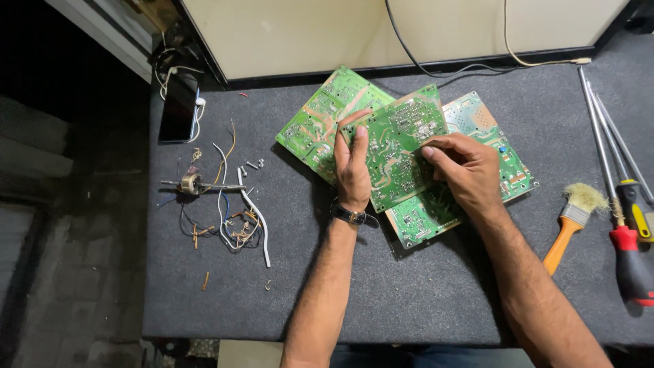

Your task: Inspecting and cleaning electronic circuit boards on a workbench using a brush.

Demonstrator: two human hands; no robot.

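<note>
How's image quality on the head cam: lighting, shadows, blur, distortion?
Head view: sharp on the top circuit board held by the left hand and right hand, no motion blur; light is even over the grey table mat, with soft shadows under the forearms; no strong glare on the boards; the left margin falls nearly black; screwdrivers at the right edge are partly cropped.
</note>
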